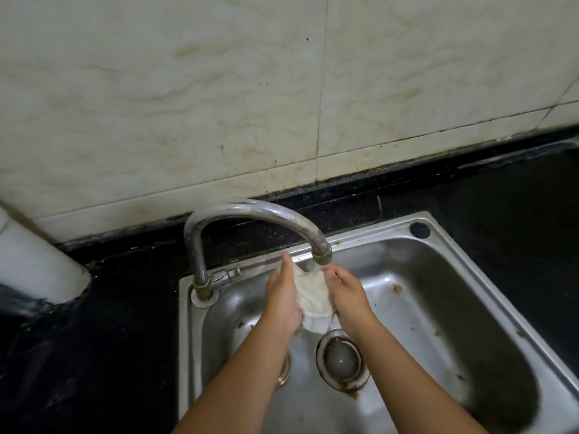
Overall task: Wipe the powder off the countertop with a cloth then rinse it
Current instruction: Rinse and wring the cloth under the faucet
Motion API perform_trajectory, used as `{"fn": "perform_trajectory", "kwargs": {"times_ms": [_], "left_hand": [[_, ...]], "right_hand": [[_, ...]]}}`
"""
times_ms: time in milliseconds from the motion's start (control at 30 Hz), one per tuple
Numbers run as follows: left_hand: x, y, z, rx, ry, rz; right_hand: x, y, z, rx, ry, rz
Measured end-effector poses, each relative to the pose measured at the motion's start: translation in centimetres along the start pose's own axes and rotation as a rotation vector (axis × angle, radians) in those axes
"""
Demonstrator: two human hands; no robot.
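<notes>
The faucet [250, 214] is arching right over your hands, its spout [322, 255] hanging just above the cloth [313, 292], so room upward is running short. The sink [454, 308] basin is lying open to your right, and the black counter [501, 198] beyond it is offering free passage.

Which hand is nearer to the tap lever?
Left. The left hand holds the cloth just right of the tap lever. The right hand holds the cloth's other side, farther from the lever.
</notes>
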State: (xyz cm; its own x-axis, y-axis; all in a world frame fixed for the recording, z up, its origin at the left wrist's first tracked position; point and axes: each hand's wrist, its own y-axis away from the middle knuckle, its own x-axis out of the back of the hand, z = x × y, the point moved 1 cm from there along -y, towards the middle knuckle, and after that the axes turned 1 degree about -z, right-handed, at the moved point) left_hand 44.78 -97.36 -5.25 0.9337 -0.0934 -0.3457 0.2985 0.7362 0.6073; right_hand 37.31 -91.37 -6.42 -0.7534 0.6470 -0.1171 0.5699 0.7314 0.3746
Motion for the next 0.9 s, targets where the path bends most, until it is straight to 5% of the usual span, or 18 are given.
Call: {"fn": "perform_trajectory", "kwargs": {"times_ms": [133, 333, 533, 667, 900], "left_hand": [[0.8, 1.0, 0.8, -0.016, -0.017, -0.092], [0.8, 2.4, 1.0, -0.058, -0.008, -0.115], [1.0, 3.4, 0.8, -0.088, -0.246, -0.081], [1.5, 3.2, 1.2, -0.118, -0.388, 0.008], [1.2, 4.1, 0.4, -0.123, -0.364, 0.209]], "right_hand": [[0.7, 1.1, 0.2, -0.039, -0.04, -0.149], [0.9, 2.0, -0.5, 0.01, 0.002, -0.065], [1.3, 2.1, -0.6, -0.062, 0.13, -0.212], [1.5, 1.5, -1.9, -0.005, 0.358, -0.297], [1.6, 1.3, -0.9, 0.022, 0.326, -0.301]]}}
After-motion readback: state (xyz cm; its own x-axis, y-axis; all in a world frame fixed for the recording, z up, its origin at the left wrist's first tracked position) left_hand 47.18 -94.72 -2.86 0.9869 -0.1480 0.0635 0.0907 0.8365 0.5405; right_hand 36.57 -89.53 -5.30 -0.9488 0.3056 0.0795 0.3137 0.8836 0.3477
